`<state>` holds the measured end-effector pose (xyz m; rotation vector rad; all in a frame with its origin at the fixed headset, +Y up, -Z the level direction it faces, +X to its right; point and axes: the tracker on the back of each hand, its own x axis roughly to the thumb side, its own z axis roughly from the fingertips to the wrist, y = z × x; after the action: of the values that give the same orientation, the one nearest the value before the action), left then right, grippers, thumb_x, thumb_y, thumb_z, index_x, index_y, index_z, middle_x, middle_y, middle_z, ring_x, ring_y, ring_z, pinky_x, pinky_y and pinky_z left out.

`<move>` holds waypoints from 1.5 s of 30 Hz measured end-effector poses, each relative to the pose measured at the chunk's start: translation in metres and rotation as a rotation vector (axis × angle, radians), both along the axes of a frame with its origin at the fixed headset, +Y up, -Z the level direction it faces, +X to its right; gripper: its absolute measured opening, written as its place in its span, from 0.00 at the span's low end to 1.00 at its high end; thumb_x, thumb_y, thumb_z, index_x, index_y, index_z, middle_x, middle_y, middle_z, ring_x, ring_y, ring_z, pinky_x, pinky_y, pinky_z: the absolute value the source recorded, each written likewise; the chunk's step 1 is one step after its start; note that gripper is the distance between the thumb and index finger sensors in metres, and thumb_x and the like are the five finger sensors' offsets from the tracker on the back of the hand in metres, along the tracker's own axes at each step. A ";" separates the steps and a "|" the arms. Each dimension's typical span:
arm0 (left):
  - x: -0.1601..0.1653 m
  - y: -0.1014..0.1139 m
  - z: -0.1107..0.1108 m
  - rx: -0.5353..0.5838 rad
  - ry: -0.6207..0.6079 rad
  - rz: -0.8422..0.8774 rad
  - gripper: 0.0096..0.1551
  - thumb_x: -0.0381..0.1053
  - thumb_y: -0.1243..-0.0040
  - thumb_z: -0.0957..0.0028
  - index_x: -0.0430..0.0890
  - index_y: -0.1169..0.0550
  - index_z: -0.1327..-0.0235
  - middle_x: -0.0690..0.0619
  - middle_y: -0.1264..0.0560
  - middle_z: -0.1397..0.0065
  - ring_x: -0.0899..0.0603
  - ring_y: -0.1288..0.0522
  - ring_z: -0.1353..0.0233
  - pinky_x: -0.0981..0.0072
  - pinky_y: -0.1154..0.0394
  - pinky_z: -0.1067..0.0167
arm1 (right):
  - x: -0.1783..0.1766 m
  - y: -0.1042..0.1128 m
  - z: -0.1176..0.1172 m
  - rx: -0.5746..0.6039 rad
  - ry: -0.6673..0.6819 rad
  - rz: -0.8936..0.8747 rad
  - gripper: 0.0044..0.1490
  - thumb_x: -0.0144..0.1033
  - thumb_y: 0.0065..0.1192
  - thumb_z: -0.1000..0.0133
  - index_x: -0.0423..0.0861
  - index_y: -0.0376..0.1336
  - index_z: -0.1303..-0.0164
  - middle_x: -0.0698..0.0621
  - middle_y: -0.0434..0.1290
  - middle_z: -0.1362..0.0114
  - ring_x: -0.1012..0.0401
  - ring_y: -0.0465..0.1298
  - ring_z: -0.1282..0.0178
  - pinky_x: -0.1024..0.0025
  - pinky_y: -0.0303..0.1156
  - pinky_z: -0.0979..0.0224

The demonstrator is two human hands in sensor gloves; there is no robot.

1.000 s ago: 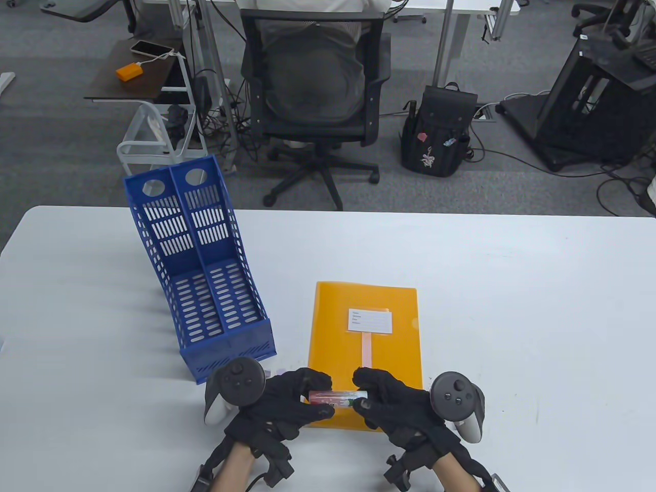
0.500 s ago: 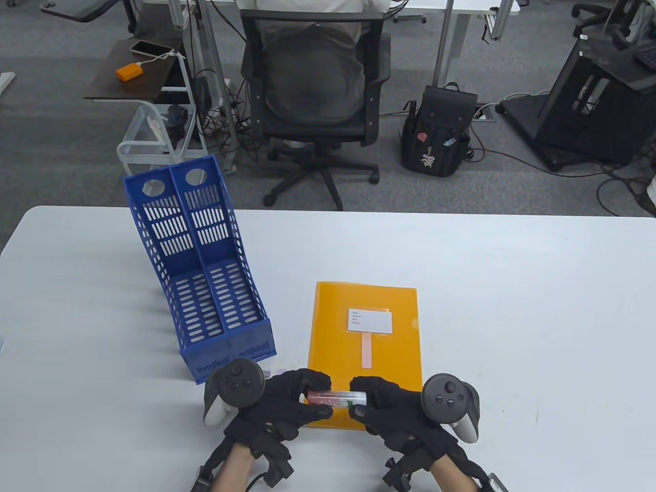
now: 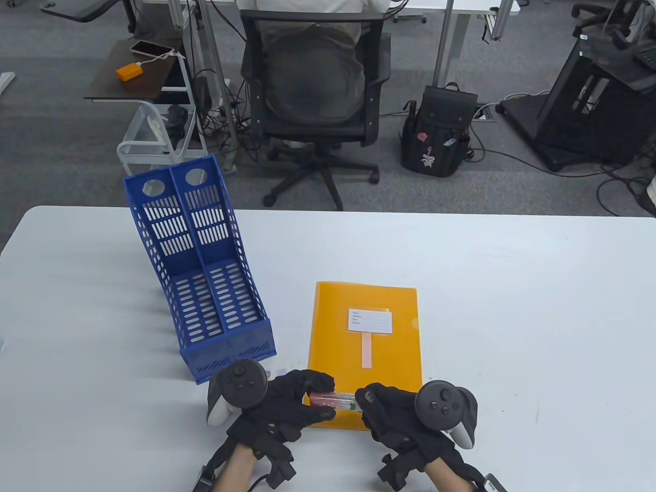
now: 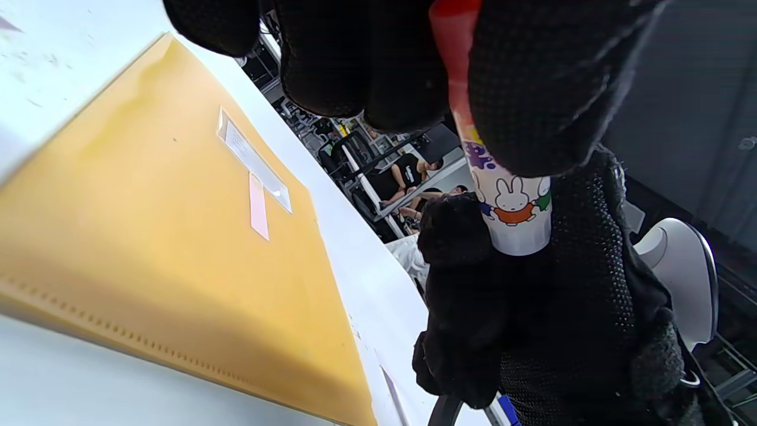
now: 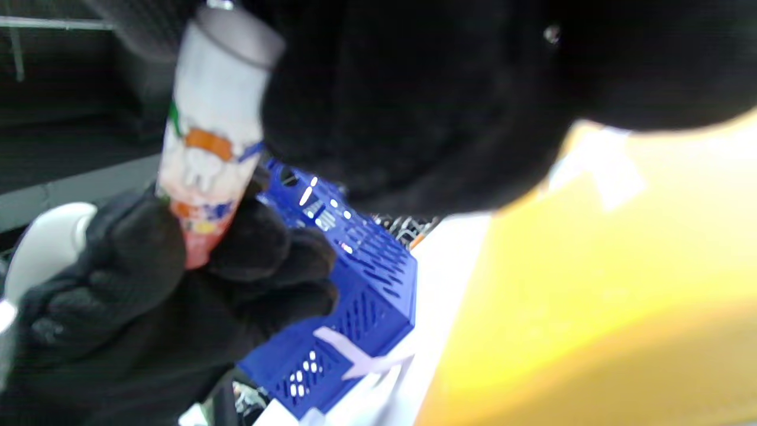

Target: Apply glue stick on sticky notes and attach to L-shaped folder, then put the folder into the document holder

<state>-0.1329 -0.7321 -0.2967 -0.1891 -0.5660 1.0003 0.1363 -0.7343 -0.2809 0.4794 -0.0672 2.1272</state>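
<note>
Both gloved hands hold a glue stick level over the near edge of the orange L-shaped folder. My left hand grips its red end. My right hand wraps the white end. The left wrist view shows the stick with a rabbit print, running from my left fingers into the right glove. A pink sticky note lies flat on the folder under a white label. The blue document holder stands to the left, tilted back.
A pale purple slip lies on the white table by the holder's front corner. Beyond the far edge stand an office chair and a black backpack.
My right hand has slid left along the glue stick and now covers its white end. The tracker on it has turned. The left hand has hardly moved.
</note>
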 end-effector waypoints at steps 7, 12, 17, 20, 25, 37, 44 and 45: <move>-0.005 0.000 0.001 0.002 0.017 0.012 0.33 0.58 0.22 0.59 0.56 0.24 0.40 0.56 0.19 0.42 0.44 0.27 0.28 0.35 0.36 0.28 | -0.003 0.005 -0.002 0.016 0.123 0.011 0.40 0.48 0.67 0.49 0.28 0.69 0.40 0.40 0.80 0.53 0.54 0.85 0.65 0.53 0.81 0.61; -0.004 0.000 0.001 0.000 0.010 0.018 0.33 0.57 0.23 0.58 0.57 0.25 0.40 0.56 0.19 0.41 0.44 0.27 0.27 0.35 0.36 0.28 | 0.001 0.003 0.000 0.077 0.037 -0.014 0.44 0.59 0.63 0.49 0.30 0.73 0.46 0.40 0.83 0.57 0.54 0.85 0.70 0.54 0.81 0.66; -0.004 0.000 0.001 -0.005 0.007 0.010 0.33 0.57 0.23 0.59 0.56 0.24 0.40 0.56 0.19 0.41 0.43 0.28 0.27 0.35 0.36 0.28 | -0.002 0.010 0.002 0.109 0.064 0.051 0.40 0.51 0.66 0.50 0.27 0.72 0.47 0.39 0.83 0.58 0.55 0.86 0.70 0.56 0.82 0.66; -0.001 0.001 0.002 -0.002 -0.008 0.013 0.33 0.57 0.23 0.58 0.57 0.25 0.39 0.56 0.20 0.40 0.43 0.29 0.26 0.35 0.37 0.27 | 0.000 0.006 0.002 0.108 0.008 0.056 0.44 0.57 0.49 0.46 0.30 0.79 0.63 0.43 0.85 0.71 0.56 0.85 0.81 0.57 0.81 0.74; -0.003 0.001 0.001 0.008 0.010 0.014 0.33 0.57 0.22 0.58 0.56 0.25 0.40 0.56 0.20 0.40 0.43 0.28 0.27 0.35 0.36 0.28 | -0.003 0.005 0.003 0.084 0.099 0.051 0.42 0.50 0.71 0.50 0.35 0.65 0.33 0.40 0.77 0.43 0.54 0.84 0.63 0.55 0.81 0.60; -0.002 -0.001 0.002 0.014 0.000 -0.031 0.33 0.58 0.22 0.59 0.55 0.24 0.40 0.56 0.18 0.41 0.43 0.26 0.28 0.36 0.34 0.29 | -0.001 0.005 0.001 0.074 0.112 0.048 0.42 0.48 0.73 0.52 0.28 0.70 0.41 0.38 0.82 0.52 0.55 0.87 0.66 0.56 0.84 0.62; 0.001 -0.002 0.001 -0.007 -0.026 -0.016 0.33 0.58 0.23 0.58 0.55 0.24 0.40 0.56 0.19 0.41 0.43 0.26 0.28 0.36 0.34 0.29 | 0.002 0.003 0.002 0.035 0.047 0.032 0.44 0.58 0.57 0.47 0.27 0.76 0.57 0.40 0.85 0.68 0.56 0.86 0.78 0.57 0.82 0.72; 0.001 -0.002 0.002 0.004 -0.018 -0.033 0.33 0.58 0.23 0.58 0.55 0.24 0.40 0.56 0.18 0.41 0.43 0.25 0.29 0.36 0.34 0.29 | 0.001 0.002 0.002 0.039 0.053 0.051 0.45 0.59 0.60 0.48 0.28 0.74 0.49 0.40 0.84 0.60 0.53 0.86 0.72 0.55 0.82 0.67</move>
<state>-0.1319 -0.7340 -0.2951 -0.2037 -0.5794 0.9666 0.1376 -0.7328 -0.2791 0.5658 -0.0675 2.1648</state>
